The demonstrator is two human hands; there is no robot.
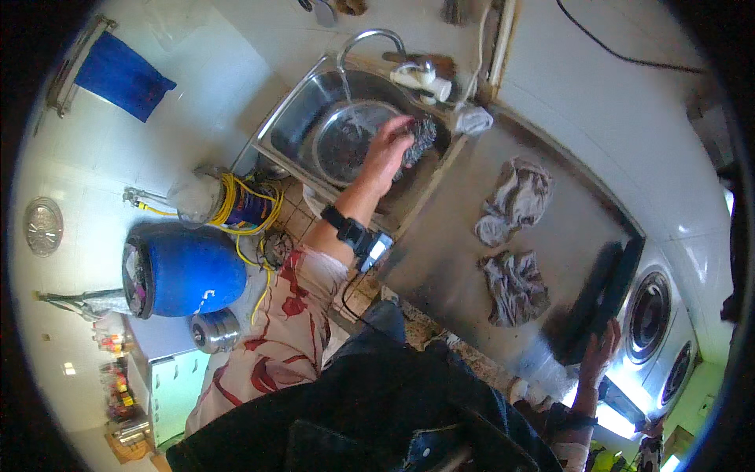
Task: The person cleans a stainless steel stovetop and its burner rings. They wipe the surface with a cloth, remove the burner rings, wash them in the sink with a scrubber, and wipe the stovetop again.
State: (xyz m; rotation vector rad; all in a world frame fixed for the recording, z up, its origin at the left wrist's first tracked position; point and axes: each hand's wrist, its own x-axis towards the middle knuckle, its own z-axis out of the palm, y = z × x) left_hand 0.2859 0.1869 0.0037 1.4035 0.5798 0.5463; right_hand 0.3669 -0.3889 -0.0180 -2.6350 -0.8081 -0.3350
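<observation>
My left hand (389, 150) reaches over the sink (289, 115), closed on a bunched dark-grey wad (420, 140), either a cloth or a scouring pad. Below it a round metal basin (327, 144) sits in the sink, with water in it. A thin stream runs from the curved faucet (373, 32) into the basin. Far to the right, my right hand (600, 349) lies by the near end of a long dark object (590, 301) at the counter's edge. Whether it grips this object cannot be made out.
Two crumpled grey cloths (522, 192) (518, 289) lie on the metal counter (436, 236). Gas burners (649, 315) stand at the right. To the left are a blue barrel (194, 268), a bucket wound with yellow hose (250, 203) and a hanging blue towel (124, 76).
</observation>
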